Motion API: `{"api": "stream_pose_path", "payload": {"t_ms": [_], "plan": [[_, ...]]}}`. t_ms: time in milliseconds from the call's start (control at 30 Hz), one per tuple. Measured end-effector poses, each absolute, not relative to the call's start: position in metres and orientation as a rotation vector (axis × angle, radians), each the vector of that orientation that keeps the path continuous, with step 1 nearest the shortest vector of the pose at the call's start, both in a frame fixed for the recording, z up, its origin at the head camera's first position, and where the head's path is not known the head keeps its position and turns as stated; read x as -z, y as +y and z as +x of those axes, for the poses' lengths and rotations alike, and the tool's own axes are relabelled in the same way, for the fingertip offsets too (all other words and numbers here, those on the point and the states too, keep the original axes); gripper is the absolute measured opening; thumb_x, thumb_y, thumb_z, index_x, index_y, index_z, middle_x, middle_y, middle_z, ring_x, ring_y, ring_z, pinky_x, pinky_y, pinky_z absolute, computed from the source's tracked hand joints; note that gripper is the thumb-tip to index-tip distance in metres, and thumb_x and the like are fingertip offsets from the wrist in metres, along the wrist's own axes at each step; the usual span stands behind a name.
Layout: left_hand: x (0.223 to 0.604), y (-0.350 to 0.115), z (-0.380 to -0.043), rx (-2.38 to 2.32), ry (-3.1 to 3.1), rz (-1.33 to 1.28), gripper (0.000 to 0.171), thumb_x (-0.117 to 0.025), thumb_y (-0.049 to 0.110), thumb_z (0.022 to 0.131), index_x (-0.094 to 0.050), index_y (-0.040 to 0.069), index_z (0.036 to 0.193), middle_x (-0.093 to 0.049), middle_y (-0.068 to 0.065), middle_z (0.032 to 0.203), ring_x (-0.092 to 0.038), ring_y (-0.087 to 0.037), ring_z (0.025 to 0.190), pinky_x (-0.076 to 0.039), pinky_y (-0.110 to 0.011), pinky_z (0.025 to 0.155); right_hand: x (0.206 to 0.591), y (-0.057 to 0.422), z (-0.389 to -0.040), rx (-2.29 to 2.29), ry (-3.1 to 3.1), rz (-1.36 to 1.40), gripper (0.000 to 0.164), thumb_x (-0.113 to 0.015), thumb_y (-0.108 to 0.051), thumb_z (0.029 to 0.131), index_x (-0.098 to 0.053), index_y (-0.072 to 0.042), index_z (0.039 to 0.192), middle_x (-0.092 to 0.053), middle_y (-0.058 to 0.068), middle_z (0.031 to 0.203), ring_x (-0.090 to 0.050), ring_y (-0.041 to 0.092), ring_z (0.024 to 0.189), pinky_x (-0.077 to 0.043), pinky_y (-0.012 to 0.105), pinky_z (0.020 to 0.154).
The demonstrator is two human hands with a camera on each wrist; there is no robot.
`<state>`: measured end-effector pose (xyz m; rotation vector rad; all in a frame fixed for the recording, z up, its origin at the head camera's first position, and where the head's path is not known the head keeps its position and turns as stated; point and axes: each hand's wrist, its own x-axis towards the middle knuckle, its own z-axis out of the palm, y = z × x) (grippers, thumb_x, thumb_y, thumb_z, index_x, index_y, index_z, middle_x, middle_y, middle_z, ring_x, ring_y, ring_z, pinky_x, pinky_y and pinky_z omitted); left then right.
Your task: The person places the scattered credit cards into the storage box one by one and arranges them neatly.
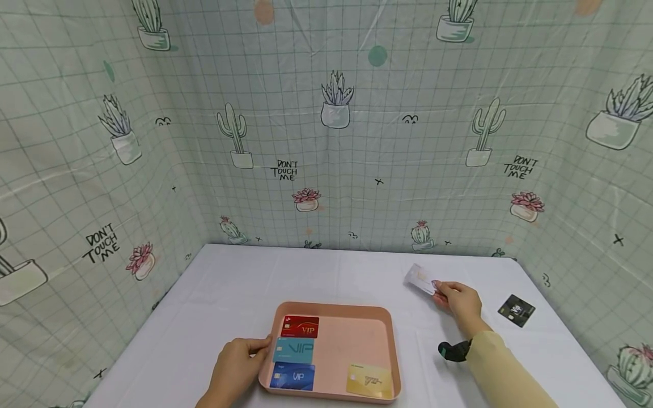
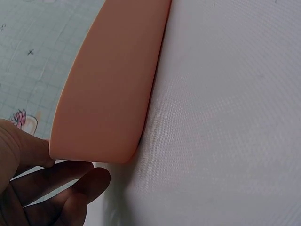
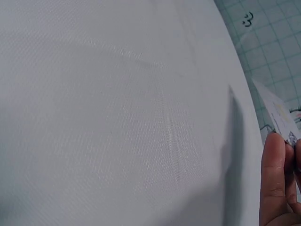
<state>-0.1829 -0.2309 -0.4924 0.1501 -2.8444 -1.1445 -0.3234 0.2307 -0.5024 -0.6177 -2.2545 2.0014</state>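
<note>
A pale, whitish card [image 1: 421,279] is pinched between the thumb and fingers of my right hand [image 1: 459,303], tilted above the table to the right of the tray. In the right wrist view the card [image 3: 277,110] appears at the right edge, above my fingertips [image 3: 274,150]. My left hand [image 1: 237,362] grips the left rim of the pink tray [image 1: 336,362]; the left wrist view has thumb and fingers at the tray's corner. Inside the tray, a red card [image 1: 300,327], a teal card [image 1: 293,350] and a blue card [image 1: 292,376] form a column at left. A yellow card [image 1: 369,380] lies lower right.
A black VIP card [image 1: 517,310] lies on the white table [image 1: 306,272], right of my right hand. Around the table hangs a gridded cloth [image 1: 367,141] printed with cacti. A dark strap piece [image 1: 454,351] sits at my right wrist, by a yellow sleeve [image 1: 502,368].
</note>
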Motion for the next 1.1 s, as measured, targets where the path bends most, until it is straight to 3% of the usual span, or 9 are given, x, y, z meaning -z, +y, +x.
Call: {"api": "stream_pose_path", "payload": {"t_ms": [433, 633, 800, 933, 1100], "plan": [[0.492, -0.232, -0.182, 1.131, -2.835, 0.136, 0.023, -0.076, 0.012, 0.09, -0.081, 0.007, 0.111, -0.077, -0.012, 0.115, -0.059, -0.015, 0.085, -0.042, -0.03, 0.064, 0.501, 0.231, -0.317, -2.018, -2.272, -0.62, 0.043, -0.058, -0.009, 0.105, -0.052, 0.014, 0.14, -0.064, -0.002, 0.084, -0.064, 0.001, 0.068, -0.059, 0.019, 0.068], [0.492, -0.232, -0.182, 1.11, -2.841, 0.156, 0.022, -0.077, 0.014, 0.09, -0.081, 0.009, 0.111, -0.078, -0.012, 0.114, -0.066, -0.017, 0.098, -0.051, -0.035, 0.073, 0.499, 0.228, -0.317, -2.071, -2.261, -0.584, 0.044, -0.058, -0.008, 0.104, -0.05, 0.015, 0.141, -0.064, -0.001, 0.085, -0.064, 0.002, 0.069, -0.059, 0.019, 0.068], [0.492, -0.232, -0.182, 1.108, -2.851, 0.148, 0.022, -0.077, 0.015, 0.09, -0.081, 0.009, 0.111, -0.077, -0.013, 0.114, -0.065, -0.018, 0.096, -0.052, -0.038, 0.074, 0.497, 0.225, -0.316, -2.108, -2.265, -0.57, 0.044, -0.059, -0.009, 0.104, -0.05, 0.014, 0.141, -0.064, -0.001, 0.085, -0.064, 0.003, 0.07, -0.059, 0.019, 0.069], [0.492, -0.233, -0.182, 1.1, -2.838, 0.135, 0.021, -0.077, 0.015, 0.09, -0.082, 0.009, 0.11, -0.078, -0.013, 0.113, -0.07, -0.027, 0.106, -0.057, -0.047, 0.081, 0.493, 0.222, -0.315, -2.112, -2.272, -0.575, 0.045, -0.06, -0.01, 0.104, -0.05, 0.013, 0.142, -0.064, -0.001, 0.087, -0.064, 0.004, 0.07, -0.059, 0.019, 0.07], [0.493, -0.232, -0.182, 1.084, -2.845, 0.147, 0.021, -0.078, 0.016, 0.09, -0.082, 0.01, 0.11, -0.078, -0.013, 0.114, -0.069, -0.023, 0.103, -0.055, -0.043, 0.077, 0.489, 0.219, -0.315, -2.109, -2.299, -0.565, 0.048, -0.06, -0.012, 0.105, -0.048, 0.013, 0.144, -0.064, 0.0, 0.089, -0.064, 0.004, 0.072, -0.059, 0.019, 0.071]]}}
